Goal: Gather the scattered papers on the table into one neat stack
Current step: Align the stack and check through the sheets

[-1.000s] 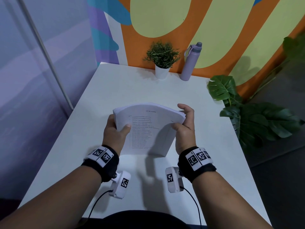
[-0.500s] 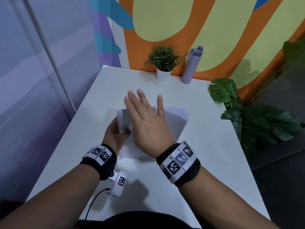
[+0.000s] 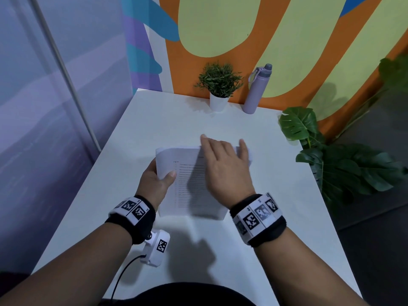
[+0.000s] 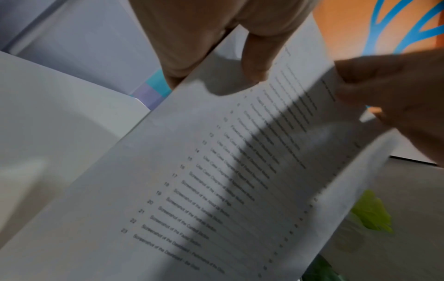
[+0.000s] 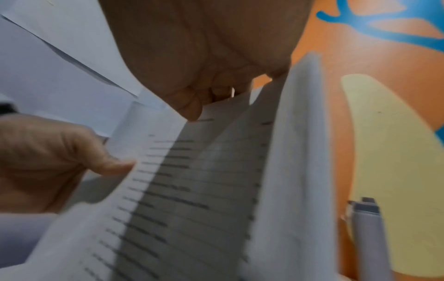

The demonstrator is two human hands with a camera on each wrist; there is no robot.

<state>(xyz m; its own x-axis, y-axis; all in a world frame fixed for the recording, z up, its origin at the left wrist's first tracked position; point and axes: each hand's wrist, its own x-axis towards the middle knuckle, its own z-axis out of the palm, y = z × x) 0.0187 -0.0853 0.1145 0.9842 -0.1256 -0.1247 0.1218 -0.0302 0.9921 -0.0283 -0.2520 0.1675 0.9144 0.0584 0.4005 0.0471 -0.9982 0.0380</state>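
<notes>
A white table [image 3: 154, 120] fills the middle of the head view, running from the lower edge up to a painted wall of orange, pale green and blue. A large-leafed plant [image 3: 344, 160] spreads at the right of the frame, beside the table's edge.

At centre frame, a stack of papers [image 3: 189, 191] stands tilted on its lower edge on the table, its printed front sheet facing the camera and its top curving away. The text is a numbered list, too blurred to read in full.

Both forearms reach in from the bottom of the frame, each wrist wrapped in a black band with black-and-white markers. The right hand [image 3: 225, 166] lies palm-down over the upper right part of the stack, fingers extended and together, their tips passing over the top edge; whether they curl behind the sheets cannot be told. The left hand [image 3: 154, 180] holds the stack's left edge, thumb pressed on the front sheet and fingers behind it, a pinch the left wrist view confirms.

At the table's far edge, upper centre, a small potted plant [image 3: 218, 85] in a white pot stands just beside a lilac water bottle [image 3: 256, 91].
</notes>
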